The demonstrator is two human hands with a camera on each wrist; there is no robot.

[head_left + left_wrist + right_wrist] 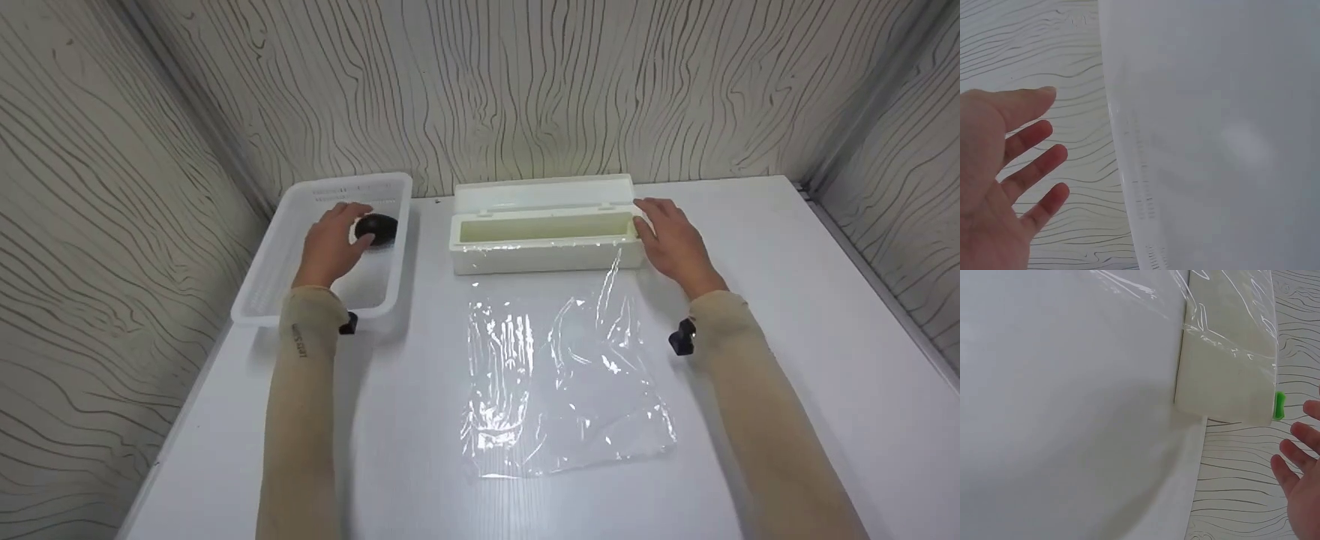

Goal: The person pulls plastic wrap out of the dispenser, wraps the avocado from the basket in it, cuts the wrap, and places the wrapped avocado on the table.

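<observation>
My left hand (328,244) reaches over a white plastic basket (255,321), thumb and fingers apart beside a dark oval fruit (381,229) that looks like an avocado. In the left wrist view that hand (1013,163) has nothing between its fingers. A long pale cling film box (547,260) lies with its lid (544,196) tipped back. Clear film (562,375) runs from its front edge and spreads over the table. My right hand (675,241) is at the box's right end, fingers loosely extended; a green slider (1279,405) shows near them in the right wrist view.
The white table (817,300) meets a wood-grain patterned back wall (525,90). Similar panels stand at the left and right. The basket's raised rim lies between the fruit and the film box.
</observation>
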